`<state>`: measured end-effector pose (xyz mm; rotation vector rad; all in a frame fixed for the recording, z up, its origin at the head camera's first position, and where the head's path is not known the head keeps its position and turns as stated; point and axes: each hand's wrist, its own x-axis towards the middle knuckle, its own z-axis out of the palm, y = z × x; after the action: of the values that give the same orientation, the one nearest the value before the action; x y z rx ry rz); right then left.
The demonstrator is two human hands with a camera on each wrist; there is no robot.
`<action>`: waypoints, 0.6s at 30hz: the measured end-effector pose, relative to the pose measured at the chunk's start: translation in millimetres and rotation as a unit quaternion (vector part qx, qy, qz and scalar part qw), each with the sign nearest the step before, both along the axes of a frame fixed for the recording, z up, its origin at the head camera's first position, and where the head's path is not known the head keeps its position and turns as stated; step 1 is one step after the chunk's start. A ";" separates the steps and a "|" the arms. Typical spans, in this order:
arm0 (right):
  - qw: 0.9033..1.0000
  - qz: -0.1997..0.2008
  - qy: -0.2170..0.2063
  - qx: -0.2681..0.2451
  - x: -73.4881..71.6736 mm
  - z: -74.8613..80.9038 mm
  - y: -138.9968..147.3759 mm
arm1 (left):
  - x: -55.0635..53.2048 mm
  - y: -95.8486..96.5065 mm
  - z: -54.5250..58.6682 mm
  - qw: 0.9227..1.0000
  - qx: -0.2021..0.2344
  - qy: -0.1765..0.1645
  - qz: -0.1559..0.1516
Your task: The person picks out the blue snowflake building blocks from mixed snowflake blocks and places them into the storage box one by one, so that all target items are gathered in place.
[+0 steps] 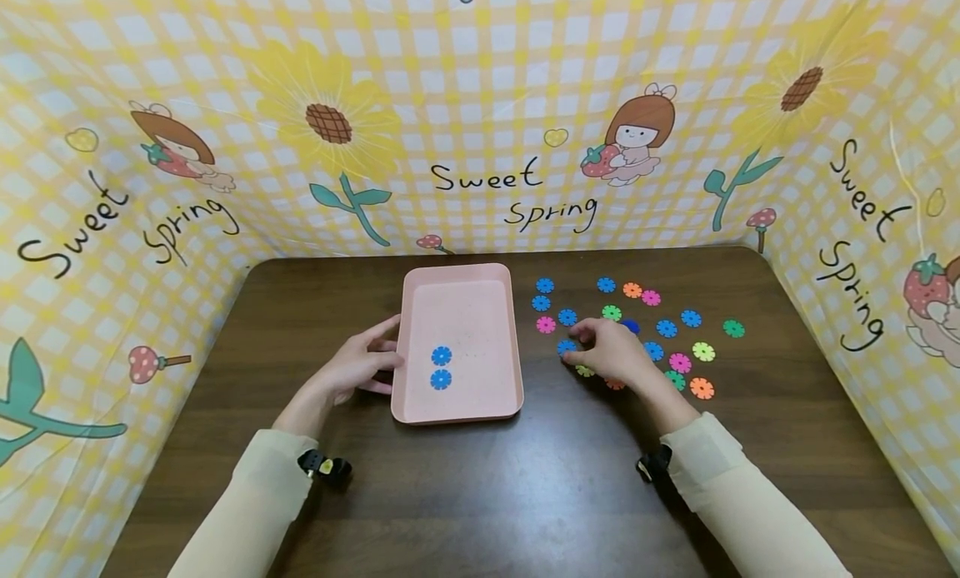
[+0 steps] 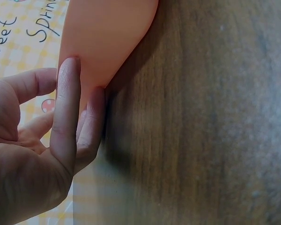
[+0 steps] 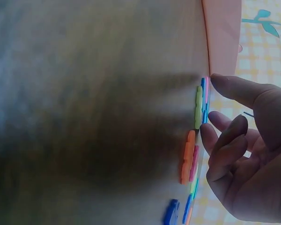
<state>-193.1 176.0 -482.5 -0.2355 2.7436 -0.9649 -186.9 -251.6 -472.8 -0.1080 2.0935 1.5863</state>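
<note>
A pink tray [image 1: 457, 311] lies on the table with two blue notched discs [image 1: 441, 367] inside. Beside its left wall is my left hand [image 1: 360, 366]; in the left wrist view the fingers [image 2: 68, 103] are extended, with tips against the tray's outer side. My right hand [image 1: 618, 353] is low over the loose discs right of the tray. Its thumb and forefinger are spread at opposite sides of a blue disc [image 1: 564, 346] that lies flat. In the right wrist view, the thumb tip is right at the discs' edges. The hand hides parts of several discs.
Several more flat discs in blue, pink [image 1: 545, 324], orange [image 1: 702, 387], green [image 1: 733, 328] and yellow-green [image 1: 702, 351] are scattered over the right half of the brown table [image 1: 450, 495]. Patterned yellow-checked cloth [image 1: 480, 103] stands around the table's back and sides.
</note>
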 end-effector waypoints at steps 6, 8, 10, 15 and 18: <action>0.999 0.024 0.005 0.029 -4.9 -1.8 -4.2 | -0.1 0.1 -0.8 1.000 0.000 -0.002 0.000; 0.999 0.024 0.001 0.031 -5.8 -1.4 -4.9 | -0.3 0.2 -1.1 1.000 0.000 -0.002 -0.001; 0.999 0.026 -0.004 0.030 -6.8 -0.8 -5.2 | -0.4 0.0 -1.3 1.000 0.000 -0.002 0.000; 0.999 0.029 -0.010 0.030 -8.3 0.3 -6.6 | -0.8 -0.2 -1.4 1.000 -0.001 0.000 -0.001; 0.999 0.027 -0.010 0.032 -8.4 1.1 -8.1 | -1.0 -0.6 -1.5 1.000 -0.001 -0.001 0.000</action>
<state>-201.5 167.9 -481.4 -0.2863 2.7303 -0.8602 -187.9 -252.2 -474.3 -0.1089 2.0946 1.5827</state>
